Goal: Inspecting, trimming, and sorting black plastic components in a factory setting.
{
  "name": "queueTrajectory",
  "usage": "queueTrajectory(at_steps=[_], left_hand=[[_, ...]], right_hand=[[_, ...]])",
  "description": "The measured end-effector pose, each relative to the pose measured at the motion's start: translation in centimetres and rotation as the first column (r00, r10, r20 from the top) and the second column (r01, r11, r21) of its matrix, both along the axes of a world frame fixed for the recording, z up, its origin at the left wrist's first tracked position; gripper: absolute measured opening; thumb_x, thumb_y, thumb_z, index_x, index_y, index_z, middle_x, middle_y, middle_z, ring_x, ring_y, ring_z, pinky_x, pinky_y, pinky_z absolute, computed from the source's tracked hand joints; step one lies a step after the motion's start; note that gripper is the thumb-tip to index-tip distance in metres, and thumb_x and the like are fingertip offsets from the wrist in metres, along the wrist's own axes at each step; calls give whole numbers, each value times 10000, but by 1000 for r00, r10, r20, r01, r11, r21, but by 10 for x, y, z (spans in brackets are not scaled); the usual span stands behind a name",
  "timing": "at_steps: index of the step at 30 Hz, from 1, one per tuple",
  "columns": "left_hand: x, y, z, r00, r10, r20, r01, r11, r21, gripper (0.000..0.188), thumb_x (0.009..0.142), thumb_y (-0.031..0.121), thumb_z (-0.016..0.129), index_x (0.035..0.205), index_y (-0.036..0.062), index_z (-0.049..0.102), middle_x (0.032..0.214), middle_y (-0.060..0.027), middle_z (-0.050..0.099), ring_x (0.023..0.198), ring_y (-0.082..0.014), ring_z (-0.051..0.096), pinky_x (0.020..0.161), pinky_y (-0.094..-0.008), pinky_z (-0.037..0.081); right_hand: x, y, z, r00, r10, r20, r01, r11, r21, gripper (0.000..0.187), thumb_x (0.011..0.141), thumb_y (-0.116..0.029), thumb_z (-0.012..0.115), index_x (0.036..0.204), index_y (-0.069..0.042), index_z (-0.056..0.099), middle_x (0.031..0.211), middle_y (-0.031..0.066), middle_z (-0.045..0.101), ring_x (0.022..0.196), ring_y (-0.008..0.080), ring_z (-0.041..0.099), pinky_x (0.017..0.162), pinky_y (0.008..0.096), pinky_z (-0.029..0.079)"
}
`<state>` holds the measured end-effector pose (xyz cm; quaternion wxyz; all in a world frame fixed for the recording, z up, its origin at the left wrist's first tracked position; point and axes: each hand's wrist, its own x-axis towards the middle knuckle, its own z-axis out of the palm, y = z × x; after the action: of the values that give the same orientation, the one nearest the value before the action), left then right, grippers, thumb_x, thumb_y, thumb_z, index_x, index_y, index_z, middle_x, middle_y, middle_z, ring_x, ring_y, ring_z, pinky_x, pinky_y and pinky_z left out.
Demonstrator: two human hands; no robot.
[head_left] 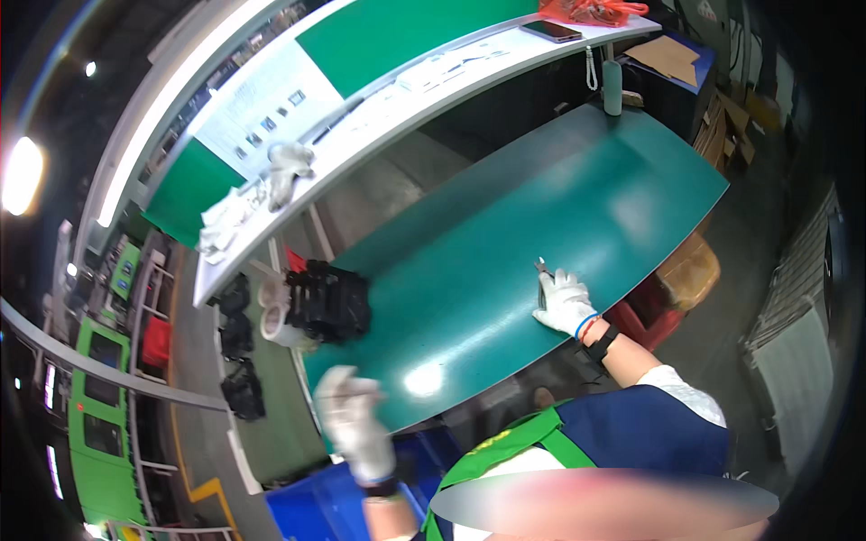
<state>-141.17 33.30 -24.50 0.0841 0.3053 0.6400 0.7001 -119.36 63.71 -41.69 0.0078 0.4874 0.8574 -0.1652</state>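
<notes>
Glossy and green, a long work table [487,261] runs slantwise through the middle of a workshop. Over its near edge, toward the right, is a small hand tool [542,267] with a bright metal tip pointing away from the person; its exact kind is too small to tell. The right hand [566,304], in a white glove, grasps this tool, most of the handle hidden under the fingers; whether the glove rests on the tabletop cannot be told. A black band [603,343] circles the right wrist, beside thinner blue and red ones. Well apart, the left hand [354,415], also gloved, is raised by the table's left end, so blurred that I cannot tell whether it is clenched or loose. Just beyond it, a stack of black parts [329,302] sits at that end, next to pale rolls [277,326]. At the table's far end stands a green bottle [612,87]. Along the far side runs a white shelf [361,135] bearing crumpled gloves [289,169], a phone [552,32] and an orange-red bag [591,12]. Blue bins [311,505] lie below the left hand, and green machinery [101,424] lines the left background.
</notes>
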Motion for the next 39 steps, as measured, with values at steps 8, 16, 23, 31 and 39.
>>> queueTrajectory(at_steps=[8,16,23,31,39], left_hand=[[-59,-6,107,605,469,-644,-441,870,219,237,956,166,560,993,-18,705,910,-149,707,845,-259,692,795,-363,576],[-147,-35,77,580,552,-599,-494,823,281,258,979,175,544,1022,-22,704,972,-165,702,894,-253,688,816,-360,572],[-219,-81,60,466,678,-569,-527,729,437,276,999,182,529,1049,-26,703,1025,-179,697,937,-248,685,835,-358,568],[-299,-143,31,439,718,-540,-528,692,492,297,1021,191,513,1078,-31,702,1086,-195,691,985,-242,681,856,-356,563],[-357,-218,59,525,542,-656,-480,825,298,318,1044,199,497,1108,-35,701,1148,-211,686,1034,-236,676,877,-353,559]], right_hand=[[-17,22,3,980,193,50,-194,981,20,897,812,-451,789,1553,-103,422,1462,224,497,1307,443,511,1082,513,487],[-26,8,3,999,-3,47,-1,996,86,995,740,-486,862,1559,-126,426,1486,211,501,1337,436,495,1112,494,472],[-58,-13,42,953,-157,260,181,981,-72,996,748,-473,857,1580,-151,415,1502,178,490,1354,410,492,1127,486,466],[-87,-24,33,899,-295,325,318,948,-20,895,752,-352,805,1559,-177,460,1497,189,503,1326,404,538,1130,470,471],[-63,14,6,961,-252,114,252,968,16,913,731,-365,803,1539,-93,478,1465,268,529,1309,450,567,1117,464,471]])
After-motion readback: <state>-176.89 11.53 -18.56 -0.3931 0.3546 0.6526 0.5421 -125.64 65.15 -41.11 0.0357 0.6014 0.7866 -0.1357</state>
